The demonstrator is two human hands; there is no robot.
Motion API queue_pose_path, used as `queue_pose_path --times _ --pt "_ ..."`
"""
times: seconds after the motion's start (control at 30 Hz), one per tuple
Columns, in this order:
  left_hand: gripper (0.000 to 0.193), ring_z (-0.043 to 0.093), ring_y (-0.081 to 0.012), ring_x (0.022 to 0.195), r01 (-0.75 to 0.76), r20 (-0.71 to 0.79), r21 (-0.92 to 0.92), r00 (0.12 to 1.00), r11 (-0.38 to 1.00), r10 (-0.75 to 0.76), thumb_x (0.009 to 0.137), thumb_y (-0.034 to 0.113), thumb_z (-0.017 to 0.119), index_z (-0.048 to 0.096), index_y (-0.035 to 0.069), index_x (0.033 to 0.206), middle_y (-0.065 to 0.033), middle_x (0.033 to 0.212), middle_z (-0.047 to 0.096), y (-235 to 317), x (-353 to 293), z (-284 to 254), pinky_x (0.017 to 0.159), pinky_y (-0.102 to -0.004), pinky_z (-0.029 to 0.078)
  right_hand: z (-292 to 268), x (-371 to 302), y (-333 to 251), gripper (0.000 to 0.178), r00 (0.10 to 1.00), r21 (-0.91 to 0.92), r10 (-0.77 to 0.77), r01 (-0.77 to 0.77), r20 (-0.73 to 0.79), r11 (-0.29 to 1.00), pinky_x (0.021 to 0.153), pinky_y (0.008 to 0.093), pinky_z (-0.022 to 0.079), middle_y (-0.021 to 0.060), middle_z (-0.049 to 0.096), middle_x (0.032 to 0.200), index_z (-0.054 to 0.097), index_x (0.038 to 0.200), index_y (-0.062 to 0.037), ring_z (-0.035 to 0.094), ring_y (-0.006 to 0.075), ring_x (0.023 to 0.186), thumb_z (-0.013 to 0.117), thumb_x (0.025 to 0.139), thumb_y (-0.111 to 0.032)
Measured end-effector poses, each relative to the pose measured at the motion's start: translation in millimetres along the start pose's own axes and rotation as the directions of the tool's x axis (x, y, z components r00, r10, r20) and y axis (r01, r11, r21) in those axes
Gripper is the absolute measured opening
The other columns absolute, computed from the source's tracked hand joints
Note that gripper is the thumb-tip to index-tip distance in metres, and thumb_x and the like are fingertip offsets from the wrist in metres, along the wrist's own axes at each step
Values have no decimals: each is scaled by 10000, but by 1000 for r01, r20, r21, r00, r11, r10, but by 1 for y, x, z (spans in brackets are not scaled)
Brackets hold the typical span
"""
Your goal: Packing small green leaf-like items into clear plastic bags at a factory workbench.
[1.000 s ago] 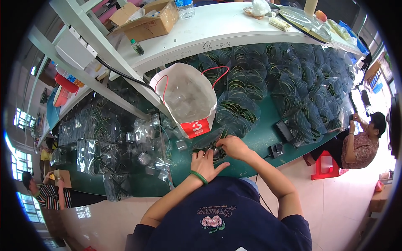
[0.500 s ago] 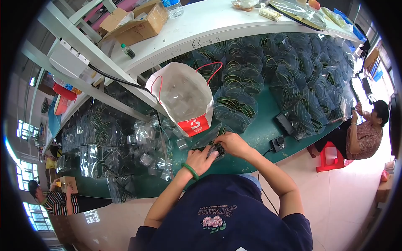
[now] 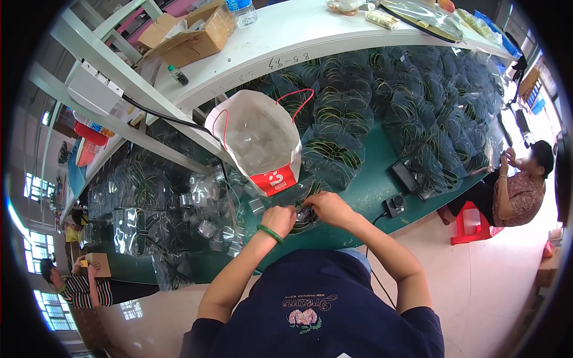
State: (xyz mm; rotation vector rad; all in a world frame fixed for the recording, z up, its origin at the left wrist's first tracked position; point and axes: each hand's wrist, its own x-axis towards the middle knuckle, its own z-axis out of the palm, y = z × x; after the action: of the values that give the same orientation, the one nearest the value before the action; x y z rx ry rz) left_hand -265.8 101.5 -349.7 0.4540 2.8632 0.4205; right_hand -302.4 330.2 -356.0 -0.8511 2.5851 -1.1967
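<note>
Left hand (image 3: 279, 221) just went from stretched fingers to curled, so it seemingly gripped the clear packet (image 3: 306, 222) too. Right hand (image 3: 330, 209) pinched it, just below frame centre.

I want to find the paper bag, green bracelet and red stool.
Paper bag (image 3: 274, 179), head view: red front patch.
Green bracelet (image 3: 271, 232), head view: middle of band.
Red stool (image 3: 460, 227), head view: left side.

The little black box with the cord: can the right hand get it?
Probably yes: the box lies just right of the right hand, with only green table between, though the hand would likely need to release the plastic packet first.
</note>
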Motion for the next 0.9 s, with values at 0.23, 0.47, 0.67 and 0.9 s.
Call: queue_pose_path --times 0.23,0.47,0.67,0.9 --pt "230 748 -441 770 -17 -64 -100 998 995 10 1019 260 660 731 90 1158 -229 784 742 -10 2 1 733 -571 604 -5 3 -6 317 999 45 35 -35 3 998 953 515 576 192 768 1123 748 1186 -50 720 403 1085 617 899 -21" --pt "261 757 -424 828 -63 -25 -192 998 979 59 1003 290 705 713 111 1193 -192 869 771 -13 -2 -6 763 -550 605 -2 15 -5 259 992 -128 -4 20 124 992 915 497 599 154 767 1093 751 1131 -69 740 385 1049 690 880 -85" --pt "317 757 -423 859 -63 6 -280 998 958 67 956 311 738 733 133 1219 -198 923 782 -23 -8 1 802 -538 612 15 46 -8 208 920 -423 -15 194 392 885 811 501 626 151 789 976 770 1024 -89 781 367 945 774 835 -176" --pt "354 739 -447 876 -129 106 -265 981 956 162 847 208 679 762 99 1174 -242 925 755 -40 -2 3 835 -545 610 21 73 -27 196 847 -457 -138 406 513 791 766 491 620 140 801 917 828 889 -113 786 359 894 716 893 -273"
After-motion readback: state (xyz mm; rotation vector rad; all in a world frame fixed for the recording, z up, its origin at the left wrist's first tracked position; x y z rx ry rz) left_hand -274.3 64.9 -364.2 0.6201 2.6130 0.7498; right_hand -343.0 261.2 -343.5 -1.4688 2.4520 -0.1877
